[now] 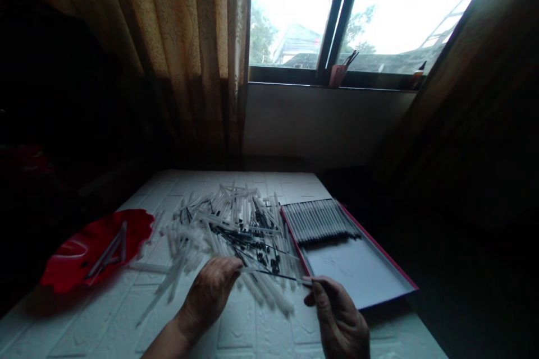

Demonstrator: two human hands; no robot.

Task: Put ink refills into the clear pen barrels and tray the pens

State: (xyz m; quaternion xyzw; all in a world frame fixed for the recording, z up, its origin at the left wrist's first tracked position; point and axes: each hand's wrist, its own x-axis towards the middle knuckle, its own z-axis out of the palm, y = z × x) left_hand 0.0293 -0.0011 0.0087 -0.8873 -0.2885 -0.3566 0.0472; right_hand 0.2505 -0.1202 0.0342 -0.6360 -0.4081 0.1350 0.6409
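A thin dark pen refill with a pale left end stretches between my two hands above the table's near part. My left hand pinches its pale end. My right hand is closed around a clear pen barrel, mostly hidden by the fingers, at the refill's other end. Beyond the hands lies a loose heap of clear pen barrels, dark refills and small black pen parts. Right of the heap, an open box lid with red edges holds a neat row of pens.
A red scalloped dish with a few clear tubes stands at the left on the white brick-patterned table. Behind are a curtain and a window, with a pink cup of thin sticks on the sill.
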